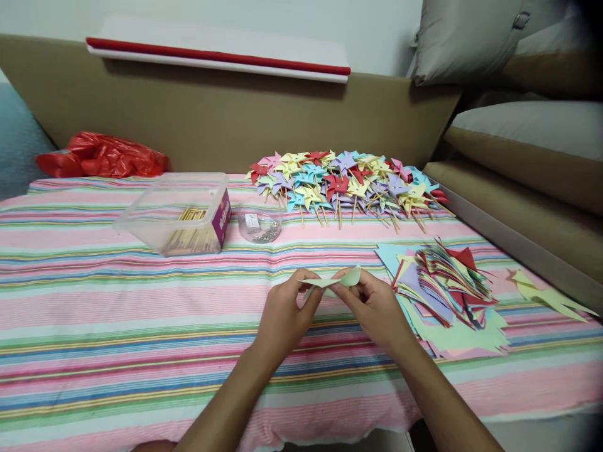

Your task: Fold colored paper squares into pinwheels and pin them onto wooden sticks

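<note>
A pale green paper piece (351, 276), cut and partly folded like a pinwheel, is held up over the striped cloth. My left hand (288, 309) pinches its left side between thumb and fingers. On its right side, my right hand (372, 304) grips it the same way, thumb near the middle. One paper tip curls up above the right fingers. The fingertips behind the paper are partly hidden. Just right of my right hand lies a pile of cut coloured paper (438, 289).
Finished pinwheels (336, 185) on sticks are heaped at the back. A clear plastic box (188, 194) holds wooden sticks, beside a small clear tub (260, 223) of metal bits. A red plastic bag (110, 157) lies back left; yellow paper (546, 295) lies far right, near stacked cushions (527, 194).
</note>
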The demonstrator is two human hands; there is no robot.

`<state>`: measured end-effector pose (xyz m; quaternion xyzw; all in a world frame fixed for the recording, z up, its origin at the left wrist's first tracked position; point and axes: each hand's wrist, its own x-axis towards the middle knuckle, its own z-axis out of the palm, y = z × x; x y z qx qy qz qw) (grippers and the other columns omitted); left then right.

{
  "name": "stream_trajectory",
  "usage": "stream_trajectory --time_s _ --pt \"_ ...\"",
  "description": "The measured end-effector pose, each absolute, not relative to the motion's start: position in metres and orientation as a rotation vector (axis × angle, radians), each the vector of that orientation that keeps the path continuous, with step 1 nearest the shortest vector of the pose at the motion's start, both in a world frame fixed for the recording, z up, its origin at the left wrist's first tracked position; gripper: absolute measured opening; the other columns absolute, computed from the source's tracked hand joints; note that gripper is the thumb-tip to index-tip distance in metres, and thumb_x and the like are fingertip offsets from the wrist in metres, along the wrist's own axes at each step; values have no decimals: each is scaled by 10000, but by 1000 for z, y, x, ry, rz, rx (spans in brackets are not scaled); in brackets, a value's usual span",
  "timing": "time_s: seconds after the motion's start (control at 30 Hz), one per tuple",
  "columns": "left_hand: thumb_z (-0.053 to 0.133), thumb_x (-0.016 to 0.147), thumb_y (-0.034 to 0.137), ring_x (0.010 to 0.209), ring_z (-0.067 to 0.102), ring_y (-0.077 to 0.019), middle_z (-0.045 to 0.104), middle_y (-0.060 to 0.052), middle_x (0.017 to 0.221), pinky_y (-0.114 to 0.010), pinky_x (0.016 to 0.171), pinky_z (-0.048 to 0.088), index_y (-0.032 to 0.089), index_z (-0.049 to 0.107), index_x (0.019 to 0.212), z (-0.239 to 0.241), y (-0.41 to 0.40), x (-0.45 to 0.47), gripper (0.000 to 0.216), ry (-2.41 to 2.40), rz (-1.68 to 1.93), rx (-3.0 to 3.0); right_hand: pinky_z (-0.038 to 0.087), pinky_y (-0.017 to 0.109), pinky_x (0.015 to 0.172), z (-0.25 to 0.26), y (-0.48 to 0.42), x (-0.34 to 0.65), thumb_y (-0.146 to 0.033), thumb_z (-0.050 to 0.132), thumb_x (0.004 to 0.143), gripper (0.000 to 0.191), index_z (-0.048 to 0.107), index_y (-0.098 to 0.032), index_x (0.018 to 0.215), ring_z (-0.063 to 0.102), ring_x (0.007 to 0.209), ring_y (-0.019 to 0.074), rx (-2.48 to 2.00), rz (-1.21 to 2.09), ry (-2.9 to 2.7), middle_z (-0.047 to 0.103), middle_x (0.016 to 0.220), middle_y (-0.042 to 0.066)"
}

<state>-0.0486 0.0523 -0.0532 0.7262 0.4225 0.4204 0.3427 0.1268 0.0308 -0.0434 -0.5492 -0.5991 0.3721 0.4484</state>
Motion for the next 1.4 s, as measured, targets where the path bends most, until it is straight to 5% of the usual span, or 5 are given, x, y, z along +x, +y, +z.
stream_trajectory --time_s 0.37,0.63,1.07,1.3,1.4 --pt "572 971 246 837 658 -161 711 -1 914 -271 771 465 233 628 978 -49 56 -60 59 1039 1084 2046 222 270 516 -37 38 127 -455 640 897 268 640 -198 820 273 560 118 -1388 878 -1616 279 593 -81" --pt "541 990 296 842 666 -171 715 -17 914 -275 758 472 228 610 993 -39 58 -64 96 994 1129 2036 436 317 773 -14 39 124 -409 617 920 233 692 -188 914 592 848 210 -1307 807 -1706 683 876 39" --pt "530 959 442 1012 691 -237 747 -73 1049 -346 892 507 215 643 1006 32 65 -129 258 1667 1389 1996 507 362 808 -17 66 114 -514 759 794 414 712 -156 996 687 920 257 -1111 979 -1142 776 997 101" --pt "571 934 360 988 683 -281 739 -119 973 -363 850 506 170 672 889 71 164 -194 221 2224 764 1912 525 370 915 -20 61 115 -421 879 685 420 744 -182 1003 699 1038 268 -1031 1202 -831 793 1009 64" --pt "640 934 357 945 675 -222 697 -85 1066 -403 834 553 147 667 1071 67 198 -206 251 2268 632 1870 538 352 885 -18 59 122 -430 880 686 385 755 -188 958 707 1000 261 -1045 1299 -821 793 954 55"
